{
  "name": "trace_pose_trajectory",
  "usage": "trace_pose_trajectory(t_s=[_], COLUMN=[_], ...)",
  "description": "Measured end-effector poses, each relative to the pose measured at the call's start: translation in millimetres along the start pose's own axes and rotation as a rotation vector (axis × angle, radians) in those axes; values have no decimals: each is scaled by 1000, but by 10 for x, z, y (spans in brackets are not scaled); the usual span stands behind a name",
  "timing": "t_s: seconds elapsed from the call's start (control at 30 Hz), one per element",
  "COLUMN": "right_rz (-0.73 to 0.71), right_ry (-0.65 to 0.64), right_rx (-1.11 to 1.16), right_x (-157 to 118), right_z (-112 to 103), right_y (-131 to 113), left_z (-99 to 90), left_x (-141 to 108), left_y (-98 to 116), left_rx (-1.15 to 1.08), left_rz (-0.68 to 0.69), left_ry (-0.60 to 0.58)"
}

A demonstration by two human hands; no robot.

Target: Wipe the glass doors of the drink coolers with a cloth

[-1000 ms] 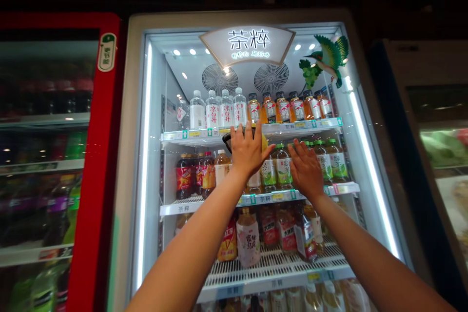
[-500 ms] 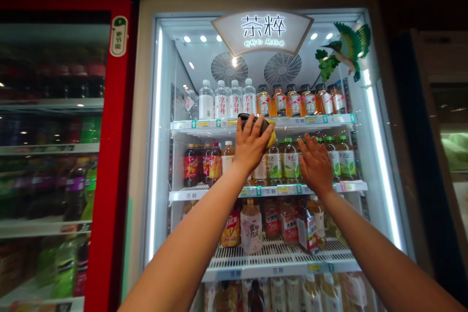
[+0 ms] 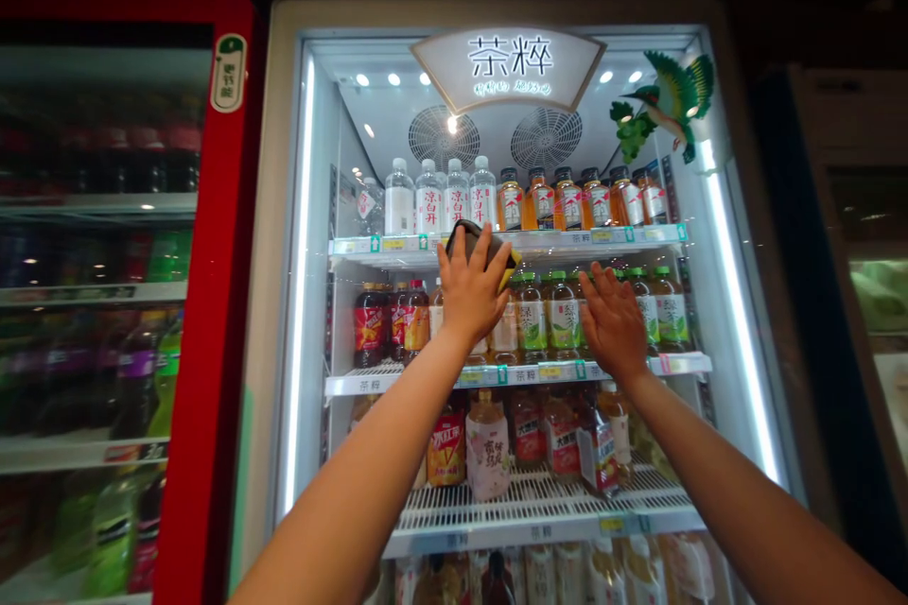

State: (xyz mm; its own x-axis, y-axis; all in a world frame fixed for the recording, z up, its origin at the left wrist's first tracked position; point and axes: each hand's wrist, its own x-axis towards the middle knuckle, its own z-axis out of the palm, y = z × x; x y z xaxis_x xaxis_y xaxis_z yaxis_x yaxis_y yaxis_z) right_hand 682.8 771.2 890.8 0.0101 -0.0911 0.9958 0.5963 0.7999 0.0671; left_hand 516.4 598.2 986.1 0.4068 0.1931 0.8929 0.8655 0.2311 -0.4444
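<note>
My left hand (image 3: 474, 291) lies spread over a dark grey and yellow cloth (image 3: 512, 267), pressing it against the glass door of a lit drinks fridge. Most of the cloth is hidden behind the palm and fingers. My right hand (image 3: 616, 319) rests on the glass further right, fingers stretched out, with nothing in it. Behind the glass near both hands stand green tea bottles (image 3: 566, 314) with green caps. Clear water bottles (image 3: 428, 197) and amber bottles (image 3: 537, 198) fill the shelf above.
A fan-shaped sign (image 3: 509, 68) sits at the top of the glass, with a bird decoration (image 3: 671, 99) to its right. Lower down, a wire shelf (image 3: 525, 492) carries more bottles. A red-framed fridge (image 3: 234, 302) adjoins on the left; another cabinet (image 3: 865, 161) stands on the right.
My left hand has slid a little to the left with the cloth under it, showing more of the cloth's dark part. My right hand stays at the same spot.
</note>
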Motion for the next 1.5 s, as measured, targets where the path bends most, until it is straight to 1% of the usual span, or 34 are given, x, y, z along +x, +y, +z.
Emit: trace_pose_trajectory(t_s=[0.03, 0.07, 0.1, 0.17, 0.23, 0.27, 0.3, 0.33, 0.4, 0.43, 0.47, 0.5, 0.53, 0.57, 0.63, 0.7, 0.73, 0.77, 0.83, 0.9, 0.93, 0.97, 1.03, 1.07, 1.1, 1.17, 1.23, 1.27, 1.3, 1.37, 1.4, 1.43, 1.47, 1.5], right_rz=[3, 7, 10, 14, 14, 17, 25, 37, 47, 36, 10, -24, -58, -85, -99, -74, -58, -46, -46, -67, -78, -90, -123, -142, -160, -185, -194, -197, -199, -205, -210, -217, -224, -230], right_ry=[-6, -13, -20, -30, -33, -33, -28, -20, 1, 7, 7, 0, -9, -18, -13, 8, 16, 19, 4, -14, -18, -18, -5, 8, 21, 36, 26, 18, 12, 2, -3, -11, -20, -27], right_rx=[-4, -9, -13, -14, -2, 8, 20, 37, 96, 144, 200, 261, 319, 370, 450, 503, 520, 530, 535, 529, 522, 511, 481, 465, 448, 412, 372, 352, 334, 297, 278, 258, 241, 226], right_x=[0, 0, 0, 1, 1, 3, 5, 10, 29, 47, 73, 108, 153, 209, 340, 476, 533, 577, 615, 589, 557, 519, 440, 406, 378, 344, 332, 331, 332, 337, 340, 342, 343, 344], right_z=[2, 3, 3, -3, -19, -30, -43, -58, -90, -106, -120, -131, -138, -141, -127, -86, -54, -16, 73, 164, 205, 241, 293, 310, 321, 327, 316, 306, 294, 267, 254, 241, 229, 219], right_y=[-2, -3, -4, -3, -5, -12, -27, -54, -149, -219, -301, -394, -490, -586, -757, -884, -931, -971, -1036, -1092, -1118, -1139, -1169, -1177, -1181, -1184, -1193, -1203, -1216, -1250, -1268, -1285, -1301, -1313], left_z=[-6, 2, 24, 87, 129, 127, 107, 69, -36, -88, -130, -159, -173, -175, -170, -187, -213, -248, -337, -420, -451, -473, -489, -487, -482, -478, -497, -513, -529, -549, -549, -543, -532, -521], left_x=[-114, -250, -385, -563, -546, -476, -388, -308, -248, -290, -376, -491, -615, -724, -826, -742, -654, -562, -455, -536, -645, -778, -1029, -1102, -1122, -997, -741, -617, -524, -479, -527, -607, -700, -784], left_y=[29, 86, 156, 263, 232, 158, 58, -51, -226, -265, -265, -234, -184, -134, -104, -230, -343, -473, -711, -820, -812, -768, -632, -575, -545, -601, -782, -887, -979, -1076, -1070, -1030, -970, -905], left_rx=[4, 1, -7, -28, -46, -48, -41, -28, 16, 35, 46, 49, 47, 44, 32, 14, 11, 16, 61, 107, 115, 112, 91, 81, 72, 56, 54, 63, 76, 110, 121, 124, 118, 103], left_rz=[-40, -35, 16, 192, 358, 398, 392, 339, 116, -2, -81, -107, -83, -29, 119, 242, 262, 242, 82, -96, -136, -132, -39, 22, 86, 198, 232, 197, 127, -65, -145, -186, -178, -127], left_ry=[21, 29, 25, -4, -50, -69, -78, -72, -9, 31, 59, 68, 59, 32, -46, -123, -144, -145, -78, 7, 24, 18, -49, -92, -132, -191, -200, -180, -146, -48, 0, 33, 42, 28])
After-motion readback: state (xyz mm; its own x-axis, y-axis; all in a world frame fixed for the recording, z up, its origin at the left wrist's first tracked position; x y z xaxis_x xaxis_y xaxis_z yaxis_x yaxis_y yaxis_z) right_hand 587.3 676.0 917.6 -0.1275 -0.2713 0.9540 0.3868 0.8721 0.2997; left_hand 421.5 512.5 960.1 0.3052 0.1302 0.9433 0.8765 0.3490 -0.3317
